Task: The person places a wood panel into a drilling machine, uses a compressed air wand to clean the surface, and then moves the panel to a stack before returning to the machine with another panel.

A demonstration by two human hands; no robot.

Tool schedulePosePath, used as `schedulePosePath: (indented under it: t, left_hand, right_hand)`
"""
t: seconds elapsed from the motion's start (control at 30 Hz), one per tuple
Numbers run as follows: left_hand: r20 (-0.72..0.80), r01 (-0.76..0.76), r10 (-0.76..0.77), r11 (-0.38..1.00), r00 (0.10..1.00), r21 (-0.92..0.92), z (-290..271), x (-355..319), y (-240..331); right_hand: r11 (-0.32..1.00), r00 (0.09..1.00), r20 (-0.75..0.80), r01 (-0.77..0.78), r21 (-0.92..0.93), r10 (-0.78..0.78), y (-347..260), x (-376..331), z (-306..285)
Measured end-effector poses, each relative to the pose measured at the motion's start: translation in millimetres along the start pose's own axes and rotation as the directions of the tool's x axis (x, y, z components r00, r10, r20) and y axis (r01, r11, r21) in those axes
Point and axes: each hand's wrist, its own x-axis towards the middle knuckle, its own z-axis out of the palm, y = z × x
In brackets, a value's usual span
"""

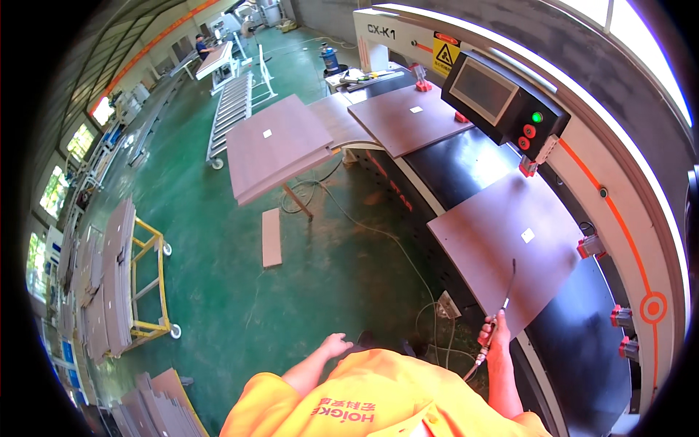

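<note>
In my right hand is an air blow gun, with my fingers closed round its handle. Its long thin nozzle points up and away over a brown panel on the black machine bed. A small white label is on that panel. My left hand hangs before my body, its fingers loosely extended and holding nothing. Further along the bed lies a second labelled brown panel. From the blow gun a hose runs down beside my right forearm.
A control box with a screen and buttons hangs over the bed from a white beam. Red-and-grey clamps line the far side. Stacked panels stand left of the machine. A yellow trolley holds boards. Hoses cross the green floor.
</note>
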Motion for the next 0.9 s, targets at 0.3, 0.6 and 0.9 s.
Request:
schedulePosePath:
  t: [0.3, 0.6, 0.9]
  left_hand:
    - [-0.048, -0.022, 0.027, 0.994, 0.998, 0.104, -83.5, 45.1, -41.5]
    - [-0.078, 0.017, -0.017, 1.000, 0.997, -0.008, -110.4, 53.1, -115.0]
    - [-0.018, 0.097, -0.098, 0.994, 0.995, -0.057, -107.8, 53.7, -159.4]
  right_hand:
    - [0.968, 0.981, -0.137, 0.103, -0.227, -0.137, 73.6, -59.4, 55.9]
    - [0.863, 0.986, 0.021, 0.154, -0.480, -0.164, 117.4, -72.9, 126.8]
    - [0.888, 0.984, -0.078, 0.109, -0.448, -0.161, 117.6, -74.9, 144.8]
